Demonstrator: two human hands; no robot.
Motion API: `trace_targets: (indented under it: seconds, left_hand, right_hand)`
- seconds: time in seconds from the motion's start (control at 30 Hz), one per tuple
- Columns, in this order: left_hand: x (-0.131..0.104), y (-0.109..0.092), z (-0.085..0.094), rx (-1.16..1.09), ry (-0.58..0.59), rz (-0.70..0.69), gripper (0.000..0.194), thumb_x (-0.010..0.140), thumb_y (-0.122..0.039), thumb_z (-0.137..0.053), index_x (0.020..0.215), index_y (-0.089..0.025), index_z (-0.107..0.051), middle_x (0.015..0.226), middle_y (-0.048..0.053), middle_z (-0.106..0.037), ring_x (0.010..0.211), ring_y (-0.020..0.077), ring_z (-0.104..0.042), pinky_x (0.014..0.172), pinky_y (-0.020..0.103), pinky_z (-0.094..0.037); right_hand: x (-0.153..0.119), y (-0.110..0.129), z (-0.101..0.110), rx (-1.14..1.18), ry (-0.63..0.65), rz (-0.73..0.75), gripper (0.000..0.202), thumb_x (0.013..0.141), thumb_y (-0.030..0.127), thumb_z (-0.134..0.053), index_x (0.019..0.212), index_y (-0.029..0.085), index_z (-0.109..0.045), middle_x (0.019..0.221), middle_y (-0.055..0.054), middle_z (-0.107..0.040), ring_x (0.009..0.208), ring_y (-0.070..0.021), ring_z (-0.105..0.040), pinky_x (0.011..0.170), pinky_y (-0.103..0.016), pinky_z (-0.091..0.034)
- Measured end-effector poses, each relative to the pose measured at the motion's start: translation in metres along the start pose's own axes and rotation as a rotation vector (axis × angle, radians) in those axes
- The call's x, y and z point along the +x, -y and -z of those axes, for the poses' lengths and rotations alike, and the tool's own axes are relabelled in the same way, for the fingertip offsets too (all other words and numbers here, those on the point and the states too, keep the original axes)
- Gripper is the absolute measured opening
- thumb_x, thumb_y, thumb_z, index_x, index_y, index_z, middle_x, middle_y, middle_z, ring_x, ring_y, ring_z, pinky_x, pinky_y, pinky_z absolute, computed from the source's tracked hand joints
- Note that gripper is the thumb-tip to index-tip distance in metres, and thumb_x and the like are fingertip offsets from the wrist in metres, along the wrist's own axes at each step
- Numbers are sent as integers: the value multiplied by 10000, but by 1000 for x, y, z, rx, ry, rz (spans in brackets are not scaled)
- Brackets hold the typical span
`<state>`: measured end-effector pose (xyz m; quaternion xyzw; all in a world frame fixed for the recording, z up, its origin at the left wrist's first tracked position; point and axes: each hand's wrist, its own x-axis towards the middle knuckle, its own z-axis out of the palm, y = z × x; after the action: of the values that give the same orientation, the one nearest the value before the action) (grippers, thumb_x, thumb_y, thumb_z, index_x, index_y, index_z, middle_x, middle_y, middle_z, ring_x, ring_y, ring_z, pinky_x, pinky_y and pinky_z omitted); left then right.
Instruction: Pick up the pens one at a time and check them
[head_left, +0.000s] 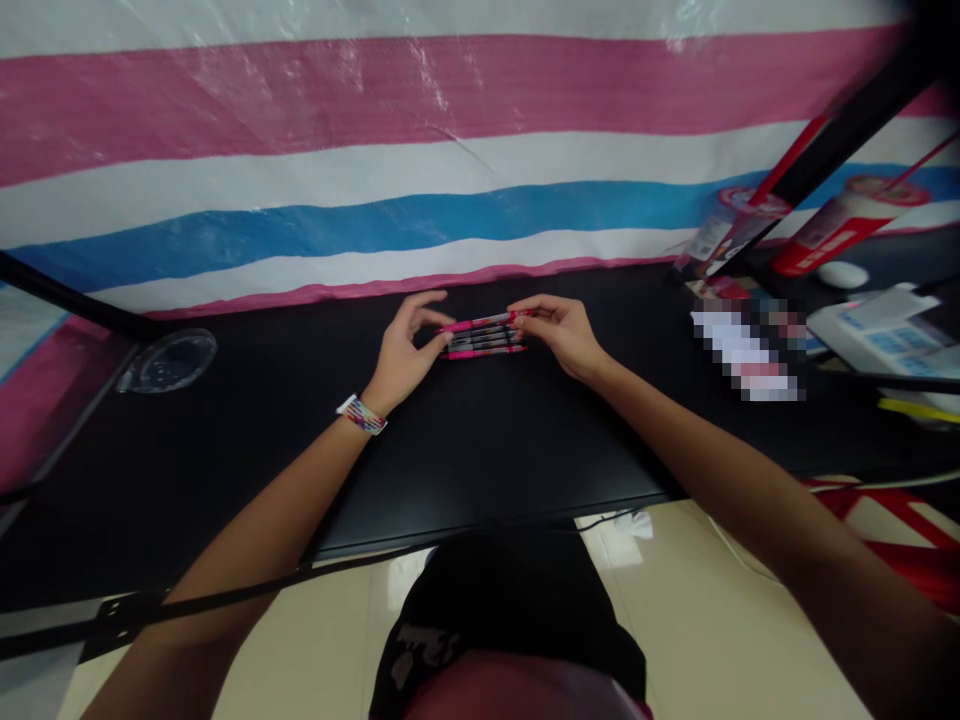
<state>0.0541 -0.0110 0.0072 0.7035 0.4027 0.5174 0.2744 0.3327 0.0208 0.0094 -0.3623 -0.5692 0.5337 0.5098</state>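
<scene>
Several slim pens [486,342] with pink and dark parts lie side by side in a row on the black table [480,440]. The topmost pink-and-clear pen [487,321] spans between both hands. At its left end is my left hand [409,345], thumb and a finger closed around the tip while the index finger stretches out above. My right hand [562,330] pinches the right end of this pen between thumb and fingers. The fingers partly cover the ends of the row. A patterned band [362,414] circles my left wrist.
A clear round plastic lid [176,360] lies at the left. Toward the right stand two drink cups with straws, one clear [731,230] and one red [847,225], near a white rounded object [843,275] and papers. A striped sheet [450,100] hangs behind the table.
</scene>
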Motion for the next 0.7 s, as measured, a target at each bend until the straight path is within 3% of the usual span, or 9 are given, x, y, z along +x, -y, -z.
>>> trace_targets:
  seconds: [0.07, 0.1, 0.23, 0.4, 0.5, 0.57, 0.7]
  left_hand:
    - [1, 1, 0, 11, -6, -52, 654, 939, -401, -915, 1513, -299, -618, 1263, 90, -806, 1261, 273, -771, 1170, 466, -572]
    - [1, 0, 0, 16, -12, -42, 638, 946, -398, -909, 1511, -308, -626, 1256, 87, -808, 1251, 270, -771, 1170, 461, -569]
    - [0, -5, -1, 41, -30, 85, 326, 1065, -372, -740, 1381, -294, -728, 931, 25, -802, 942, 228, -787, 1020, 426, -604]
    - [0, -4, 0, 105, -39, -7, 464, 928, -262, -853, 1375, -284, -727, 1195, 60, -813, 1166, 261, -762, 1149, 460, -543]
    - [1, -3, 1, 159, -50, 60, 170, 1048, -390, -750, 1160, -281, -819, 1084, 51, -843, 1079, 260, -756, 1083, 456, -556]
    - [1, -4, 1, 209, -40, 77, 218, 1073, -424, -716, 974, -275, -841, 966, 39, -844, 993, 260, -741, 1013, 447, -564]
    - [0, -10, 0, 239, -46, -3, 46, 979, -317, -824, 983, -287, -858, 1007, 24, -856, 978, 260, -737, 974, 453, -558]
  right_hand:
    - [0, -2, -1, -9, -10, -4, 280, 782, 394, -940, 1000, 233, -871, 880, -45, -810, 766, -209, -733, 833, -445, -649]
    - [0, -3, -1, -10, -12, -1, 280, 783, 392, -939, 1003, 233, -868, 887, -46, -810, 768, -208, -733, 835, -443, -649]
    - [1, -4, -2, -19, -4, 11, 263, 797, 375, -919, 1012, 235, -863, 911, -47, -808, 773, -204, -728, 854, -447, -648]
    - [1, -2, -5, -29, -24, 5, 262, 777, 380, -910, 988, 236, -851, 898, -44, -799, 792, -212, -732, 872, -458, -651]
    - [1, -1, -5, -20, -29, 11, 252, 767, 359, -905, 983, 240, -851, 920, -46, -805, 814, -214, -740, 880, -454, -649]
    - [1, -1, -5, -14, -35, 7, 244, 755, 340, -905, 973, 242, -856, 908, -41, -806, 816, -217, -743, 875, -450, -647]
    - [3, -4, -3, 12, -53, -2, 203, 736, 303, -906, 926, 241, -868, 851, -34, -802, 806, -215, -739, 847, -423, -635]
